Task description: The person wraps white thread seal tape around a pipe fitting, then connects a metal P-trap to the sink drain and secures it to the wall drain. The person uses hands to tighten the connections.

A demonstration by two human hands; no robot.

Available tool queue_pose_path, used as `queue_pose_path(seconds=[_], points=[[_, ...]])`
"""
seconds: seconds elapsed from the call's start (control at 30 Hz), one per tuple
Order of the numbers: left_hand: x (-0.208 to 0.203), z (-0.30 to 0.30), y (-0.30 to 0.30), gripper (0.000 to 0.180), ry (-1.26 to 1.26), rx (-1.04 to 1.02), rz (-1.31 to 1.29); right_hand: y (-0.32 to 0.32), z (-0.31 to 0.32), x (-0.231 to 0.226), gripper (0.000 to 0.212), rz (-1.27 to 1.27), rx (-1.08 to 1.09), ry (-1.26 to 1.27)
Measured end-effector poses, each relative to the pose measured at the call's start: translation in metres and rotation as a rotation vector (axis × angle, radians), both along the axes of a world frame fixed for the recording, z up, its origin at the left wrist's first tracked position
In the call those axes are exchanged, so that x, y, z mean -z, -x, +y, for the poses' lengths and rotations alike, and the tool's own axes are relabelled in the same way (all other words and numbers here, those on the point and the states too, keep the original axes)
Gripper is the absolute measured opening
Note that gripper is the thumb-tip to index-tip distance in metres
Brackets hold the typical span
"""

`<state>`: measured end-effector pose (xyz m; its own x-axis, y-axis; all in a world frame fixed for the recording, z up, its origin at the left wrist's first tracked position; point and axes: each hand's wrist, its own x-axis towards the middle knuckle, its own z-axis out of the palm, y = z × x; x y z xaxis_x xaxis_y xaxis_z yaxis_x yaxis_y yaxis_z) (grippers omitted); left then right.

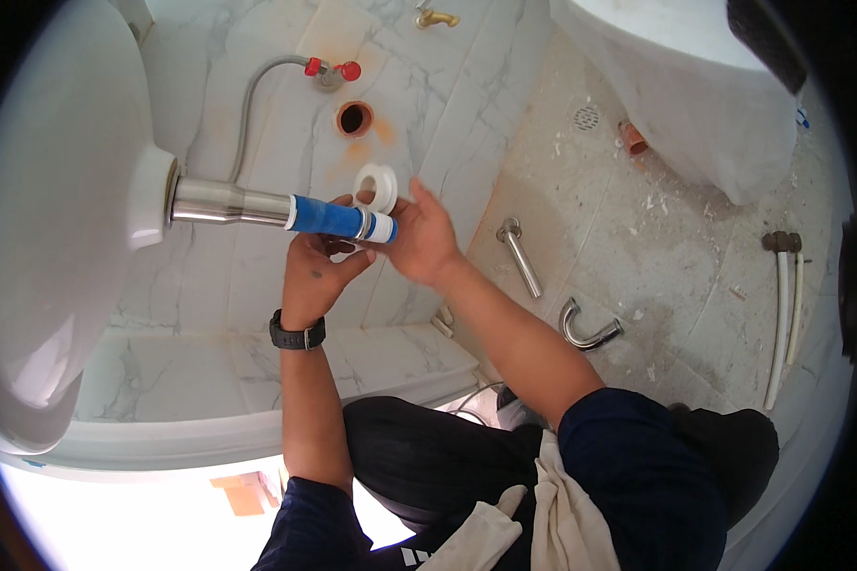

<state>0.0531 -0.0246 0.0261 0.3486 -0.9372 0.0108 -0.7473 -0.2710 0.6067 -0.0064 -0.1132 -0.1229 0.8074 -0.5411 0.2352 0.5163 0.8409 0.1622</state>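
A chrome drain pipe (229,204) runs sideways from the white washbasin (62,190). Its outer part is a blue sleeve (326,217), with a metal ring (364,224) and a white band near the blue-rimmed end. My left hand (312,271), below a black wristwatch (298,333), is closed around the blue sleeve, some fingers hidden behind it. Just above the pipe end is a white ring-shaped piece (379,187), perhaps a tape spool, at the fingertips. My right hand (422,238) is at the pipe end, one digit stretched upward and others partly hidden.
A wall drain opening (355,119), a red-handled valve (333,72) with a grey hose and a brass tap (436,18) are on the marble-look wall. On the dusty floor lie a flanged chrome pipe (521,257), a curved chrome trap (586,328) and hammers (781,285).
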Motion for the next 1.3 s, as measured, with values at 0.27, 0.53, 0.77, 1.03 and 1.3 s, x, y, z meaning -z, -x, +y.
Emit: queue_pose_path(seconds=[0.27, 0.53, 0.77, 1.03, 1.3], points=[[0.01, -0.003, -0.011, 0.059, 0.092, 0.152, -0.028, -0.016, 0.055, 0.014, 0.04, 0.081, -0.06, 0.121], [0.009, -0.007, -0.01, 0.054, 0.051, 0.157, -0.017, -0.008, 0.074, -0.013, 0.043, 0.414, 0.15, 0.146], [0.009, -0.009, 0.002, 0.053, 0.054, 0.037, 0.115, -0.009, 0.085, -0.022, 0.028, 0.621, 0.275, 0.006], [0.007, -0.009, 0.004, 0.063, 0.045, 0.028, 0.098, -0.013, 0.09, -0.033, 0.023, 0.335, 0.259, -0.331], [0.01, -0.005, 0.009, 0.072, 0.014, -0.037, 0.079, -0.007, 0.086, -0.034, 0.025, 0.324, 0.213, -0.257]])
